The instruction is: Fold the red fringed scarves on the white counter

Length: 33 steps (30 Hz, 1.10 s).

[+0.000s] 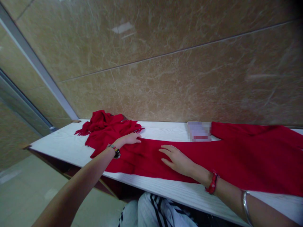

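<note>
A long red fringed scarf [189,151] lies spread along the white tabletop, smooth in the middle. Its left part is bunched into a loose heap [106,126] with tassels showing. My left hand [130,138] rests on the cloth at the far edge, beside the heap, fingers stretched out and slightly bent. Palm down over the flat stretch, my right hand [176,159] has its fingers spread and appears to touch the fabric. Whether the heap and the flat stretch are one piece, I cannot tell.
A small, blurred pale packet [199,131] lies at the back by the marbled wall [165,88]. More red cloth [255,132] covers the right side. The white tabletop [61,145] ends in a front edge above open shelving. My knees [151,211] are below.
</note>
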Tool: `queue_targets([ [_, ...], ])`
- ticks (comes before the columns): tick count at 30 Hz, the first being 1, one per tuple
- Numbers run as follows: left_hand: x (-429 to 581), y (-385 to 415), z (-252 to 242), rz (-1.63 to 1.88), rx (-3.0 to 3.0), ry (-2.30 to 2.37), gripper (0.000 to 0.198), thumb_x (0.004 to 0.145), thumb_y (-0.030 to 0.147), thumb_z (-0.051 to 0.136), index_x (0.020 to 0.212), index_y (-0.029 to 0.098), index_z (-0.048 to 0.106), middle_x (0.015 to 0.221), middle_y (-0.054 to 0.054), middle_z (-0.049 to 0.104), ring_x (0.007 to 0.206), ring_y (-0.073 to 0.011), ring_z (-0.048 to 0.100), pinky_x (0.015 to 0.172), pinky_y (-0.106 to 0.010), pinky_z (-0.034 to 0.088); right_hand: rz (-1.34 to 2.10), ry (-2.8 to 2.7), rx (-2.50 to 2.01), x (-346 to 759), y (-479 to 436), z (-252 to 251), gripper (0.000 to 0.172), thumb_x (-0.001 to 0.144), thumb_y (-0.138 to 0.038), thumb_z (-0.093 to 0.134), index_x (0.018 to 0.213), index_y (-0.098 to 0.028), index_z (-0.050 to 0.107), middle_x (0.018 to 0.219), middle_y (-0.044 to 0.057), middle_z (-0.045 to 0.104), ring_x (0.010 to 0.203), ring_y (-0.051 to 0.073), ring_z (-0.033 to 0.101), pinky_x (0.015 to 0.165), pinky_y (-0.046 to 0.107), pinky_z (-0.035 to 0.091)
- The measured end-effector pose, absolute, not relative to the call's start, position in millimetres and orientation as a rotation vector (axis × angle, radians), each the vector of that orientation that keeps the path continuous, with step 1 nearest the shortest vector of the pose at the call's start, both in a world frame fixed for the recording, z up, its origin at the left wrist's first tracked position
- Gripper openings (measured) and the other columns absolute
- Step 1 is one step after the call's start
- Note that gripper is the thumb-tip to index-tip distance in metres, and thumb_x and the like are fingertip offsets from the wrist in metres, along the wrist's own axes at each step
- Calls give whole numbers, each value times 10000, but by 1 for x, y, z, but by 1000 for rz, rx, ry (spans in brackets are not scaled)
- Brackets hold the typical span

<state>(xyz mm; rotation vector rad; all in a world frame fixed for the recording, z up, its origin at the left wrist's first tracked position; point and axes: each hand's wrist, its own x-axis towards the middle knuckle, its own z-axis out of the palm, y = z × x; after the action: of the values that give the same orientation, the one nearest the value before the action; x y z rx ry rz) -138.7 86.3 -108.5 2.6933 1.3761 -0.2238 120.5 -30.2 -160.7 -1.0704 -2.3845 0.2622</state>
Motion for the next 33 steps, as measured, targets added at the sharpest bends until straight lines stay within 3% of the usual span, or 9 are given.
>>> queue_targets([
  [6, -130, 107, -95, -62, 2769, 1379, 174, 788, 228, 514, 923, 151, 592, 978, -47, 611, 867, -152, 549, 796, -232, 398, 424, -2567, -928, 122, -40, -154, 512, 818, -391, 480, 1272, -160, 433, 1306, 115, 437, 1212, 226, 361, 1032, 396, 263],
  [11, -120, 97, -110, 59, 2856, 1462, 373, 699, 164, 605, 1067, 183, 542, 1180, -101, 473, 1099, -249, 413, 918, -399, 331, 442, -2632, -956, 125, -35, -163, 537, 853, -434, 400, 1318, -169, 363, 1367, 122, 355, 1265, 231, 278, 1051, 443, 180],
  [14, -125, 70, -118, 307, 3011, 1479, 259, 775, 153, 506, 1030, 177, 545, 1109, -100, 477, 1066, -228, 418, 918, -398, 336, 455, -2614, -937, 125, -35, -160, 545, 846, -436, 415, 1320, -172, 358, 1366, 122, 356, 1265, 232, 273, 1049, 448, 182],
  [16, -134, 49, -120, 398, 3067, 1437, 166, 822, 175, 439, 937, 152, 555, 974, -84, 521, 958, -197, 471, 877, -352, 378, 452, -2591, -890, 124, -37, -156, 527, 830, -411, 457, 1301, -185, 390, 1348, 113, 381, 1249, 229, 298, 1042, 433, 211],
  [18, -147, 30, -120, 264, 3067, 1323, 147, 834, 221, 444, 908, 151, 550, 910, -65, 544, 887, -179, 500, 845, -320, 405, 434, -2575, -840, 122, -39, -152, 479, 816, -361, 496, 1260, -189, 450, 1306, 106, 429, 1209, 221, 353, 1021, 394, 270],
  [21, -168, 9, -124, 38, 3037, 1216, 205, 831, 269, 474, 998, 167, 537, 1007, -66, 546, 936, -176, 506, 875, -313, 402, 391, -2590, -839, 118, -42, -150, 362, 813, -276, 507, 1155, -170, 561, 1199, 108, 522, 1106, 214, 461, 962, 343, 358],
  [27, -220, -2, -149, 93, 2990, 1383, 329, 896, 257, 346, 1192, 159, 450, 1200, -90, 479, 1126, -171, 419, 980, -329, 345, 333, -2589, -845, 115, -44, -154, 281, 829, -222, 474, 1054, -159, 630, 1113, 107, 585, 1036, 208, 525, 917, 327, 410],
  [33, -260, 5, -149, 113, 3155, 1511, 314, 887, 167, 322, 1112, 149, 540, 1107, -90, 550, 1049, -179, 476, 928, -358, 389, 316, -2572, -835, 113, -44, -154, 237, 826, -149, 470, 952, -140, 670, 1035, 99, 629, 986, 186, 560, 897, 294, 428],
])
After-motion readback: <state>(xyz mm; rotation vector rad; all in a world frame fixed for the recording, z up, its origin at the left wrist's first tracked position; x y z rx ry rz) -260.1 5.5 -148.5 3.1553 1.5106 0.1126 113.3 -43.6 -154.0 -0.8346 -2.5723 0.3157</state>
